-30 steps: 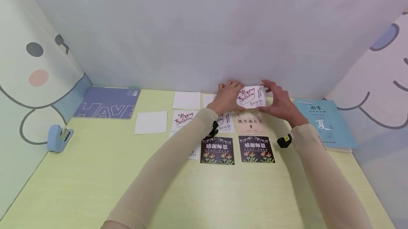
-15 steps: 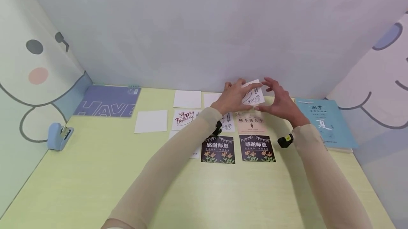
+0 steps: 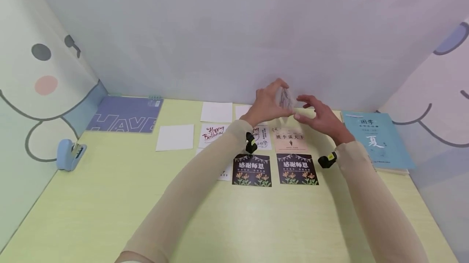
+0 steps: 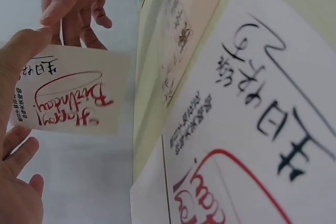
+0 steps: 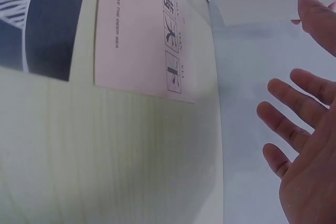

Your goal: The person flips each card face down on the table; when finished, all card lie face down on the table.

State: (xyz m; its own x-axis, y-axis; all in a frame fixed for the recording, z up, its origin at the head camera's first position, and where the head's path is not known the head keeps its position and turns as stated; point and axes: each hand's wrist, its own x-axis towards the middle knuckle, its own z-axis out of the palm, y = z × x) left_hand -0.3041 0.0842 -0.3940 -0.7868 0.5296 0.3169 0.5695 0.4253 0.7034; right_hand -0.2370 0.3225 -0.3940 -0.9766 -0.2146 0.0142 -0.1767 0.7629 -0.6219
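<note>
In the head view my left hand [image 3: 266,103] pinches a white "Happy Birthday" card [image 3: 286,99] between thumb and fingers, raised near the back wall and turned steeply on edge. Its red and black lettering shows in the left wrist view on the card [image 4: 79,90]. Just right of the card is my right hand [image 3: 320,118], fingers spread, its thumb tip close to my left thumb. The right wrist view has those fingers [image 5: 286,124] apart and holding nothing. Below the hands lies a pink card [image 3: 291,140] on the table.
Two dark flower cards [image 3: 252,170] lie in front. More birthday cards [image 3: 213,133] and blank white cards [image 3: 175,137] lie to the left. A purple notebook [image 3: 126,114] and blue tape dispenser [image 3: 69,155] are far left; a blue book [image 3: 377,141] is at right.
The birthday card has turned from facing the camera to nearly edge-on in my left hand. My right hand has let go of its right side and stays beside it.
</note>
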